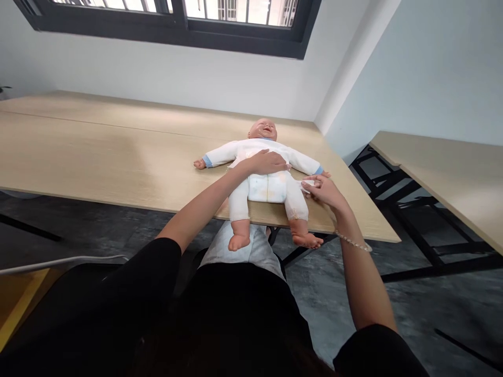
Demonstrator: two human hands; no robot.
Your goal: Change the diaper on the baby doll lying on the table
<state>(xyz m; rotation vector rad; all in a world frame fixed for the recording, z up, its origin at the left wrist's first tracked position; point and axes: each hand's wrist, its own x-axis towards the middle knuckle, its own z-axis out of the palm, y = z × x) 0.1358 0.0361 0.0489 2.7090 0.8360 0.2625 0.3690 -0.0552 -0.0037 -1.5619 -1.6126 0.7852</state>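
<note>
A baby doll (262, 137) in a white suit with blue cuffs lies on its back on the wooden table (118, 152), legs hanging over the near edge. A white diaper (267, 187) covers its hips. My left hand (267, 161) lies flat on the doll's belly, fingers stretched out. My right hand (324, 189) is at the doll's hip, fingers pinched on a white diaper tab (306, 185). A bead bracelet (353, 242) hangs on my right wrist.
A second wooden table (451, 173) on a black frame stands to the right, across a gap of dark floor. A white wall with a black-framed window (176, 26) is behind the table. A chair edge (58, 262) shows at the lower left.
</note>
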